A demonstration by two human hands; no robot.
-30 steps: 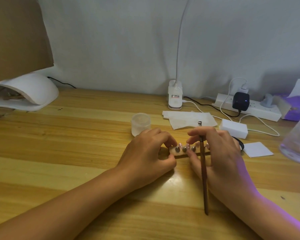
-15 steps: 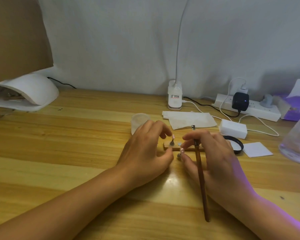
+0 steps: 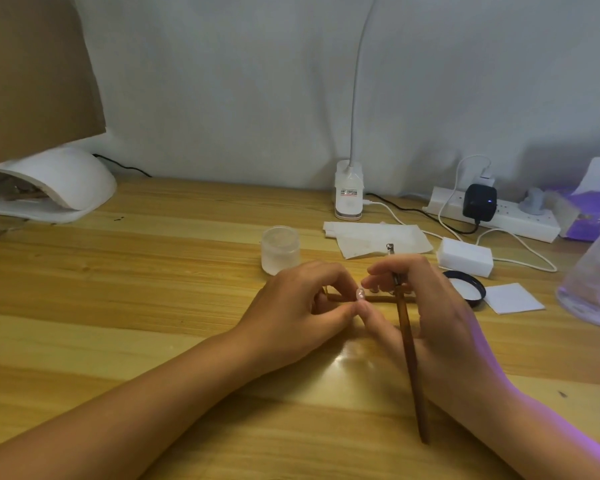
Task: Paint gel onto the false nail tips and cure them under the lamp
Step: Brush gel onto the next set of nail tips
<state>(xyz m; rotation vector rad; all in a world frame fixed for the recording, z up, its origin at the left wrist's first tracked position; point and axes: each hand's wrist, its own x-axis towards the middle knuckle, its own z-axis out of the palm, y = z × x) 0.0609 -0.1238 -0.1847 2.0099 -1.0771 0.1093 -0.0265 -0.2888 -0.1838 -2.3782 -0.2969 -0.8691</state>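
A narrow wooden strip [image 3: 378, 298] carrying small nail-tip stands lies on the table between my hands. My left hand [image 3: 302, 306] pinches one stand with a pale false nail tip [image 3: 360, 294] on it, just in front of the strip. My right hand [image 3: 430, 306] grips a long brown brush [image 3: 407, 348], its metal tip pointing away from me, and its fingers also touch the strip. A frosted gel jar [image 3: 280, 250] stands open behind my left hand. The white curing lamp [image 3: 54, 183] sits at the far left.
The jar's black lid [image 3: 466, 289] lies right of my right hand, beside a white paper square [image 3: 513, 298]. Tissue sheets [image 3: 371, 237], a white adapter [image 3: 464, 256], a power strip [image 3: 496, 216], a desk lamp base [image 3: 349, 192] and a clear bottle [image 3: 594, 282] line the back and right.
My left hand has lifted one nail-tip stand off the strip and drawn it toward me. The strip has shifted and my right hand has moved slightly with the brush.
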